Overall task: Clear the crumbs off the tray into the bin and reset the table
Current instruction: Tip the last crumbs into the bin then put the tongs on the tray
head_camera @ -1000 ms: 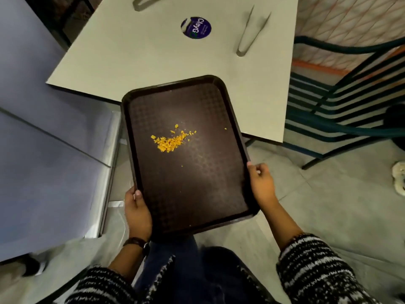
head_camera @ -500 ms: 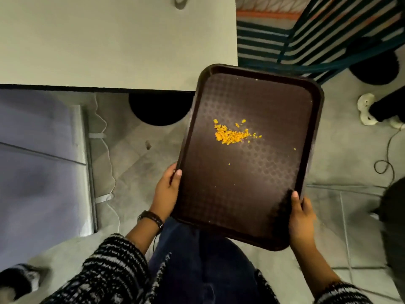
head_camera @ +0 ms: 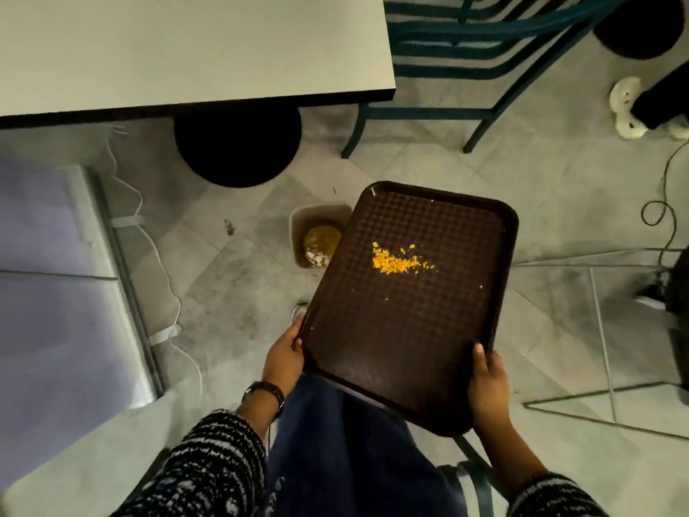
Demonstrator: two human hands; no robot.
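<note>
A dark brown tray [head_camera: 406,341] is held over the floor, off the table. A small heap of orange crumbs [head_camera: 397,262] lies near its middle. My left hand [head_camera: 284,355] grips the tray's left edge near the lower corner. My right hand [head_camera: 486,386] grips the near right corner. A small clear bin [head_camera: 312,225] with orange and white scraps inside stands on the floor, partly hidden under the tray's left edge. The pale table [head_camera: 194,50] fills the upper left.
The table's round black base [head_camera: 238,143] stands on the floor behind the bin. A teal metal chair [head_camera: 473,65] is at the upper right. Cables [head_camera: 667,203] trail on the right. A glass panel's edge [head_camera: 604,330] and a white-grey cabinet [head_camera: 56,278] flank me.
The tray has left the table and swung right and down over the floor. The view has turned with it, and the bin has come into sight beside the tray.
</note>
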